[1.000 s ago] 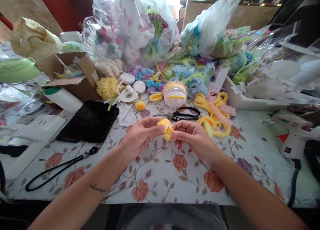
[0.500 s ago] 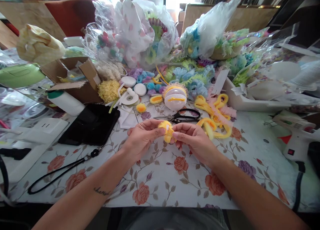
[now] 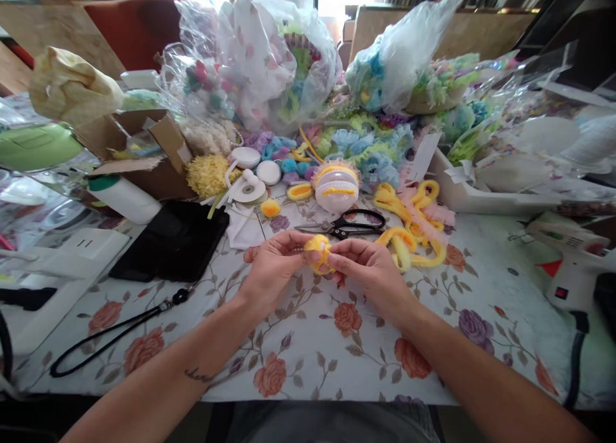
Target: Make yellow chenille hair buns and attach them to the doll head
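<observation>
The fuzzy piece is yellow. The tabletop is white, printed with orange roses, purple blooms and grey-brown leaves. Toward its left edge, a black tablet and a white, green-capped bottle; toward its right edge, a white glue gun with red trigger.

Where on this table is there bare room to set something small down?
Bare tablecloth shows between the left forearm and right forearm, and again between the right forearm and the glue gun, bar one small disc. It's crowded behind the scissors, with bags piled up, and left around the flat black object.
</observation>
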### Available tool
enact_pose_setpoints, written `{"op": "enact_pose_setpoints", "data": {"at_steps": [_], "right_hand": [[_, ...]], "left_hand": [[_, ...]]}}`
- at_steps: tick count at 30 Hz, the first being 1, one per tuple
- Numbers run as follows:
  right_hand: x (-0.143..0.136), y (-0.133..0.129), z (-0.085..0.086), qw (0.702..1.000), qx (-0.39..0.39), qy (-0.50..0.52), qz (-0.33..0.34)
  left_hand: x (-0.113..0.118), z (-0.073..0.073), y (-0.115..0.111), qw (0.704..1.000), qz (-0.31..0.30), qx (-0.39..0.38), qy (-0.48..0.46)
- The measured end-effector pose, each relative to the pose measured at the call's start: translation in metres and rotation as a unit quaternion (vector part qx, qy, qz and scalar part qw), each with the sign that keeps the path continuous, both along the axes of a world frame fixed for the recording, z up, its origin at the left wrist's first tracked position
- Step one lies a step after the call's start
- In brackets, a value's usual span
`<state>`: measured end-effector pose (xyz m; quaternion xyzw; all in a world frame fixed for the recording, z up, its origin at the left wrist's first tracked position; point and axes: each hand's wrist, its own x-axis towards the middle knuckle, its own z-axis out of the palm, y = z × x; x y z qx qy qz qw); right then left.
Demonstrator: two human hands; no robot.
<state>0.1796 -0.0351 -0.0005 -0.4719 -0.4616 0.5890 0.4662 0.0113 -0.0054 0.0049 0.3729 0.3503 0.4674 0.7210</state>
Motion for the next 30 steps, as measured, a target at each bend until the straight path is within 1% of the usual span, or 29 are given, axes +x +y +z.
{"op": "enact_pose_setpoints", "data": {"at_steps": [4,7,10,13,16,21,23,25,30], "right_hand": [[-0.002,-0.002,0.002,0.999,0.011,-0.031,0.004],[-0.006,-0.006,0.005,0.995,0.038,-0.093,-0.006],[-0.009,-0.01,0.006,0.978,0.085,-0.185,-0.036],[-0.011,-0.011,0.004,0.961,0.132,-0.239,-0.048],[-0.012,-0.011,0.002,0.955,0.162,-0.245,-0.051],[-0.01,-0.009,-0.001,0.955,0.177,-0.227,-0.071],[-0.01,-0.008,-0.001,0.944,0.186,-0.259,-0.079],[-0.01,-0.008,0.0,0.927,0.205,-0.304,-0.082],[-0.013,-0.008,0.0,0.886,0.274,-0.363,-0.086]], "left_hand": [[0.001,-0.002,-0.002,1.0,0.009,0.025,0.014],[0.002,-0.003,-0.003,0.998,0.037,0.042,0.038],[0.003,-0.004,-0.003,0.994,0.064,0.057,0.067],[0.004,-0.005,-0.004,0.992,0.077,0.068,0.077],[0.004,-0.004,-0.005,0.99,0.079,0.074,0.086],[0.004,-0.001,-0.005,0.986,0.067,0.104,0.116],[0.004,0.001,-0.006,0.985,0.062,0.11,0.118],[0.005,0.002,-0.006,0.986,0.061,0.11,0.108],[0.007,0.001,-0.006,0.987,0.087,0.094,0.097]]}}
